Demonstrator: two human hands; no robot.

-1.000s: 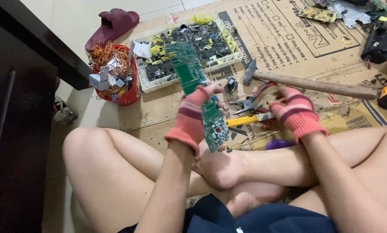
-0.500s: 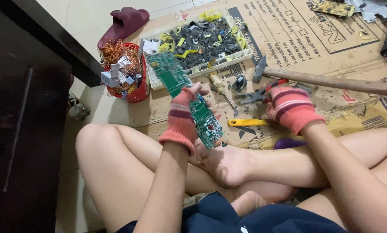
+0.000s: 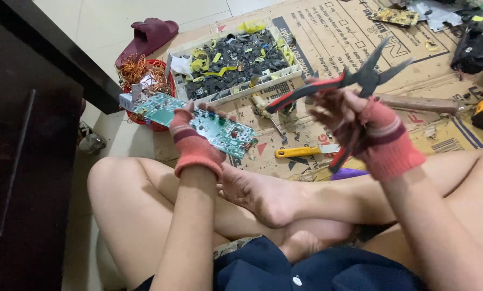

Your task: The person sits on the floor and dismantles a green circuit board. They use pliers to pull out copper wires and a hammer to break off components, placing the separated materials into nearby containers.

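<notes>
My left hand [image 3: 194, 141], in a red fingerless glove, grips a green circuit board [image 3: 220, 132] and holds it flat above my crossed legs. My right hand [image 3: 360, 126], gloved the same way, is raised and closed on a pair of red-handled pliers [image 3: 354, 81] whose jaws point up and to the right. The pliers are apart from the board, to its right. A yellow-handled screwdriver [image 3: 300, 152] lies on the cardboard between my hands.
A white tray [image 3: 236, 92] of dark and yellow scrap parts sits ahead. A red bowl [image 3: 144, 81] of copper wire stands left of it, by a maroon slipper [image 3: 147, 37]. A wooden-handled hammer [image 3: 419, 103] lies right. Dark furniture [image 3: 26, 151] borders the left.
My right hand picked the pliers up from the cardboard and raised them. My left hand turned the circuit board from upright to flat.
</notes>
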